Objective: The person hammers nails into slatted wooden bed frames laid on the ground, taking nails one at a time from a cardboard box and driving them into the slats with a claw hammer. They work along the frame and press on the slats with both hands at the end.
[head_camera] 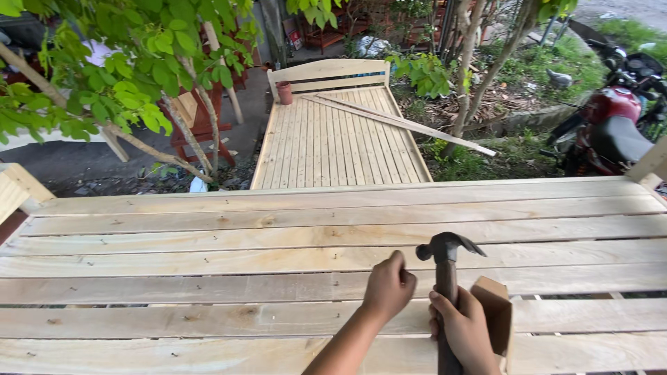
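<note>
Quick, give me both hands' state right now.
Left hand: closed in a fist on the wooden slat; what it pinches cannot be told.
Right hand: closed around the hammer handle.

**Open slats, crowded lower right**

The slatted wooden surface (208,264) was left bare to the left and ahead. Passage at the lower right was blocked by the claw hammer (447,257) and a small cardboard box (495,312), set just beside it.

Slatted bed frame (208,264) of pale raw wood — long planks run side to side, narrow gaps between, nail heads and knots showing. A small brown cardboard box (495,312) rests on the near slats, right of centre — open.
</note>
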The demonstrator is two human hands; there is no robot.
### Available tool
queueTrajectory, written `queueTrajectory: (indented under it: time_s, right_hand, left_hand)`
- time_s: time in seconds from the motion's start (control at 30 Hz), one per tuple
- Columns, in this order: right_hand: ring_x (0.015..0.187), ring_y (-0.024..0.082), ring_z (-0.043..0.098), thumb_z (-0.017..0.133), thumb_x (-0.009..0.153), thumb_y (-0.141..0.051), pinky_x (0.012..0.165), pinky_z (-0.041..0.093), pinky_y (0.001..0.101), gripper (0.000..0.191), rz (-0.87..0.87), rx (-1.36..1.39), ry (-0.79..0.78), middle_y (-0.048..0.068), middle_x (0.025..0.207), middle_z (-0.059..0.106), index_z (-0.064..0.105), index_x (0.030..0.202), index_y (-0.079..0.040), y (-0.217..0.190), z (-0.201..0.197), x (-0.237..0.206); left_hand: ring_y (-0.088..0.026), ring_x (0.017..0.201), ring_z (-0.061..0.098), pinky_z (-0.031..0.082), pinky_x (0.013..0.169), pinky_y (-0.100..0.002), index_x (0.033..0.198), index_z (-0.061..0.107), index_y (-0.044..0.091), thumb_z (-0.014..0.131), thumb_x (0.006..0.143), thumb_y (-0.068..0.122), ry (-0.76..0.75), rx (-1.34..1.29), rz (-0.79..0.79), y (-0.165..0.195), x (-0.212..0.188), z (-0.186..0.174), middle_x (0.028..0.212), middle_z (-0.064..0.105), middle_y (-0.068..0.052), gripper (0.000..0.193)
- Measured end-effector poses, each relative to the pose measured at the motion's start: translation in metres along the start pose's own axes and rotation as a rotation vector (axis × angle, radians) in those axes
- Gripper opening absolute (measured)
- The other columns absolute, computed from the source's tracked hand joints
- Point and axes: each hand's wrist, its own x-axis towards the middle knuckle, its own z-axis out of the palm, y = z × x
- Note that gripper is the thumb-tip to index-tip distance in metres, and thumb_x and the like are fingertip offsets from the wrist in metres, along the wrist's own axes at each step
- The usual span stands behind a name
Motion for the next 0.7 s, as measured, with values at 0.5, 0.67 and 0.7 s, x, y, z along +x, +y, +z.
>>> queueTrajectory:
  time_s: [0.5, 0.67, 0.7]
  right_hand:
    - [0.05, 0.019, 0.059, 0.058, 0.101, -0.035, 0.045, 0.053, 0.0374, 0.032, 0.102, -0.335, -0.108, 0.009, 0.068, 0.058, 0.056, 0.097, -0.003, 0.061, 0.194, 0.222]
    - [0.045, 0.021, 0.06, 0.059, 0.1, -0.031, 0.043, 0.051, 0.0383, 0.031, -0.066, -0.411, -0.009, 0.011, 0.063, 0.059, 0.053, 0.093, -0.001, 0.09, 0.215, 0.277]
    - [0.044, 0.021, 0.06, 0.058, 0.099, -0.03, 0.043, 0.051, 0.0386, 0.03, -0.069, -0.415, -0.005, 0.011, 0.062, 0.059, 0.052, 0.093, -0.001, 0.095, 0.215, 0.284]
  left_hand:
    - [-0.031, 0.089, 0.075, 0.057, 0.077, -0.045, 0.112, 0.06, 0.01, 0.056, 0.101, 0.02, 0.293, 0.181, -0.543, -0.269, 0.052, -0.117, 0.097, 0.078, -0.007, 0.015]
    - [-0.032, 0.118, 0.064, 0.022, 0.113, -0.066, 0.122, 0.047, 0.011, 0.05, 0.103, 0.02, 0.103, 0.517, -0.266, -0.326, 0.123, -0.098, 0.122, 0.071, -0.008, 0.021]
    - [-0.032, 0.125, 0.059, 0.016, 0.112, -0.068, 0.128, 0.045, 0.009, 0.05, 0.101, 0.019, 0.059, 0.523, -0.234, -0.335, 0.14, -0.092, 0.123, 0.069, -0.009, 0.029]
